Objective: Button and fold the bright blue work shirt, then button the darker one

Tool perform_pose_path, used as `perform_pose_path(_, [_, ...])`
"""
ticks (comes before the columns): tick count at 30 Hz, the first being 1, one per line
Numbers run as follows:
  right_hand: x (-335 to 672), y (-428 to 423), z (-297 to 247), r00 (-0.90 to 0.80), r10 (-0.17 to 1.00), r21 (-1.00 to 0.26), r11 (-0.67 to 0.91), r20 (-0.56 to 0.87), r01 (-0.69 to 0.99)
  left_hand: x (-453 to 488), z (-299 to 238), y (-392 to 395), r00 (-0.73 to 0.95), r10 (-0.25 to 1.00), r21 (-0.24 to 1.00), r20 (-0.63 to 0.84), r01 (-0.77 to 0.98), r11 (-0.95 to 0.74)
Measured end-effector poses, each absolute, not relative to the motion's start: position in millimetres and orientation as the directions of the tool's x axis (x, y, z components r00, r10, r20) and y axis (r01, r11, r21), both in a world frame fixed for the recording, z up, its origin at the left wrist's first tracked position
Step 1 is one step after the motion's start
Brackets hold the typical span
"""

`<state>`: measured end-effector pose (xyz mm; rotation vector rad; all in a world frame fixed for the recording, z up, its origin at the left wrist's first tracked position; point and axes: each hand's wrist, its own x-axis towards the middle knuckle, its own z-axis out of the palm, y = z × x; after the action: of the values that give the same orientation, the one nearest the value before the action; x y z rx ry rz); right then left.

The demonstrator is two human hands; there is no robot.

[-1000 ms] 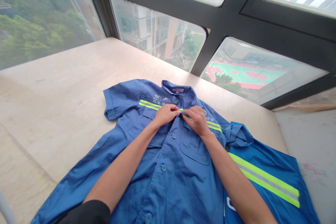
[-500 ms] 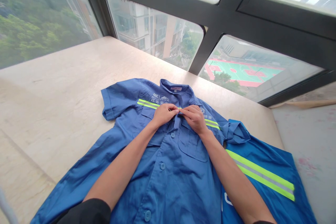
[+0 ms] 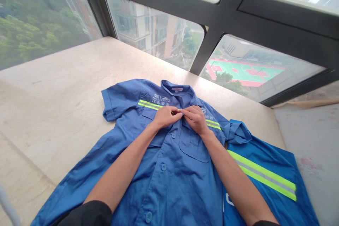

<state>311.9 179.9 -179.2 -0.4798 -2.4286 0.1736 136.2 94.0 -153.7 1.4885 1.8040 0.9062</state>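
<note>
A blue short-sleeved work shirt (image 3: 174, 180) with yellow-green reflective chest stripes lies face up on a beige stone ledge (image 3: 60, 88). Its collar points away from me. My left hand (image 3: 165, 116) and my right hand (image 3: 195, 118) meet at the shirt's front placket just below the collar. Both pinch the fabric edges there, fingers closed, fingertips touching. Several blue buttons run down the placket toward me.
A second, brighter blue garment (image 3: 267, 180) with reflective stripes lies at the right, partly under the shirt's sleeve. Large windows with dark frames (image 3: 219, 21) rise right behind the ledge. A lower grey floor area (image 3: 315, 141) lies to the right.
Both hands stay pinched at the placket near the collar with only small finger movement. The view has shifted slightly.
</note>
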Motion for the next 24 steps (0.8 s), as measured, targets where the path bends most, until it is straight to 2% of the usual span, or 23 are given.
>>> perform_pose_path(5, [312.7, 181.8, -181.8, -0.718, 0.383, -0.264, 0.923, 0.582, 0.279, 135.9, -151.9, 94.5, -0.144, 0.988, 0.814, -0.050, 0.567, 0.123])
perform_pose_path(11, [313.3, 183.1, -184.1, -0.737, 0.409, -0.238, 0.912, 0.538, 0.333, 135.8, -156.3, 97.7, -0.206, 0.977, 0.780, -0.046, 0.604, 0.164])
perform_pose_path(24, [313.9, 181.5, -181.9, -0.735, 0.310, -0.125, 0.947, 0.603, 0.297, 130.3, -157.7, 102.2, -0.173, 0.982, 0.866, -0.082, 0.476, 0.156])
